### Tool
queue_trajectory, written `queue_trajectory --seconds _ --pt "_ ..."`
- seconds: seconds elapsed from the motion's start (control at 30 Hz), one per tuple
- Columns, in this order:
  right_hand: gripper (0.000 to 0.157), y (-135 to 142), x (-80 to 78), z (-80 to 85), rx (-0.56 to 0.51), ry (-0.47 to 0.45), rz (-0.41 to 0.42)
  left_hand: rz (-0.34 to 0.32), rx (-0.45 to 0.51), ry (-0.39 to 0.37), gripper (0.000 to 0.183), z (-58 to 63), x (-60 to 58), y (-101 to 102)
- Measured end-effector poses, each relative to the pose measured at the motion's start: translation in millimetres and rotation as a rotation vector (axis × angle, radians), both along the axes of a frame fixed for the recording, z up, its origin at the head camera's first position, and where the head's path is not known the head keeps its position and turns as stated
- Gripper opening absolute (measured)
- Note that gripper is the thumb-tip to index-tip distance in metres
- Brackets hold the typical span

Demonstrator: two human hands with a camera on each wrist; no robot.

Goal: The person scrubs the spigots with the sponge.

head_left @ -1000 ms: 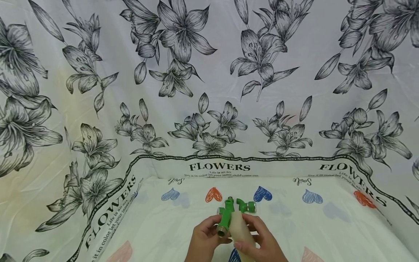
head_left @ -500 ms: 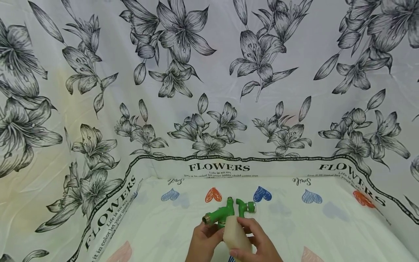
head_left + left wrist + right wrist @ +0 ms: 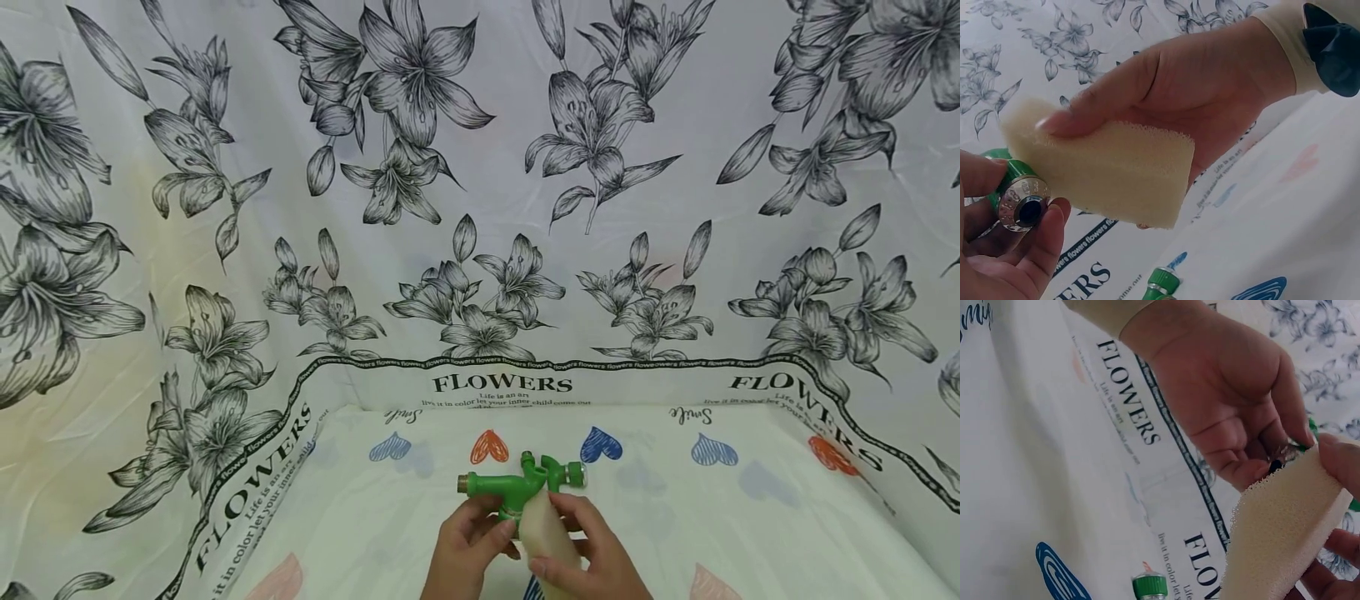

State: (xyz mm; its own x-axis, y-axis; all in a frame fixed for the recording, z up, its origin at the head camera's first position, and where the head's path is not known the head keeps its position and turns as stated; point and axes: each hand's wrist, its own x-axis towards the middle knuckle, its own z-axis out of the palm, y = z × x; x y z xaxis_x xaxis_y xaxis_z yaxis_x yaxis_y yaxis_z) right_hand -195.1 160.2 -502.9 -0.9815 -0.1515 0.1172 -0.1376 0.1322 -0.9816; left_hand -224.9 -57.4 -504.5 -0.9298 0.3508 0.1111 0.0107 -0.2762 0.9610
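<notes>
In the head view my left hand point(image 3: 467, 540) grips a green tap point(image 3: 491, 486) whose brass threaded end points left. My right hand point(image 3: 600, 550) holds a pale cream sponge point(image 3: 546, 537) between thumb and fingers. The sponge sits against or right beside the tap; the exact contact is hidden. The left wrist view shows the tap's metal-ringed opening point(image 3: 1019, 203) between my left fingers, with the sponge point(image 3: 1116, 172) beside it. In the right wrist view the sponge point(image 3: 1285, 525) covers most of the tap.
A second green tap point(image 3: 555, 472) with a silver collar lies just beyond my hands; its green end point(image 3: 1163, 280) shows in the left wrist view. A white cloth point(image 3: 360, 517) printed with hearts covers the surface. Flower-printed fabric point(image 3: 480, 183) hangs behind and at the sides.
The held tap has turned: its threaded end faced toward me, then swung to the left. The sponge has shifted slightly and changed its tilt. The second tap stays put.
</notes>
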Motion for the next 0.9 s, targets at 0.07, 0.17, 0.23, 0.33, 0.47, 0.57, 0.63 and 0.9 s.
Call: queue_trajectory --seconds 0.07,0.17,0.23,0.33,0.47,0.57,0.63,0.9 --pt "0.063 1.0 -1.3 -1.4 0.004 0.009 -0.017 -0.031 -0.002 0.016 0.047 0.8 0.0 -0.2" --pt "0.062 3.0 -3.4 -3.4 0.015 0.021 -0.035 -0.072 0.005 0.039 0.047 2.1 1.0 0.7" --pt "0.062 4.4 -4.7 -4.2 0.02 0.024 -0.037 -0.08 0.004 0.049 0.046 3.6 2.3 1.1" --pt "0.061 6.1 -6.6 -5.3 0.021 0.017 -0.034 -0.07 -0.008 0.05 0.044 5.5 4.0 1.4" --pt "0.062 7.3 -8.6 -7.3 0.022 -0.006 -0.045 -0.016 -0.031 0.034 0.045 6.1 4.3 2.5" --pt "0.063 6.7 -9.2 -8.6 0.027 -0.03 -0.061 0.048 -0.045 -0.003 0.046 4.5 2.8 4.4" --pt "0.064 5.7 -8.7 -9.0 0.027 -0.041 -0.062 0.086 -0.061 -0.018 0.049 2.6 1.8 5.2" --pt "0.064 2.3 -1.3 -3.9 0.035 0.007 0.026 0.099 -0.137 0.087 0.072 -1.6 0.0 3.8"
